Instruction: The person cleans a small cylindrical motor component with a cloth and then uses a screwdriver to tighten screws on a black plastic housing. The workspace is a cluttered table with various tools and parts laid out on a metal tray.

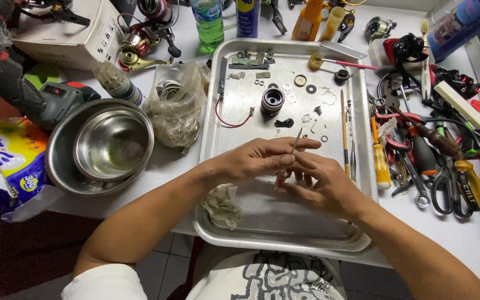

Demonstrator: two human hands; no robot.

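- White box (70, 36) far left on worktop (462, 233); green-labelled bottle (209, 22) behind metal tray (284, 233)
- Left hand (256, 158) pinches a thin red-handled tool (287, 161) over the tray
- Right hand (326, 186) curls closed around something small, unclear what

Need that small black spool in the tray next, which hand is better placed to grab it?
Probably the left hand: it lies nearest the spool, while the right hand sits lower, gripping the thin tool.

Head view, steeply down, seemingly near

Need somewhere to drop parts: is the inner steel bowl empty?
Looks empty: the inner steel bowl shows only bare, shiny metal inside.
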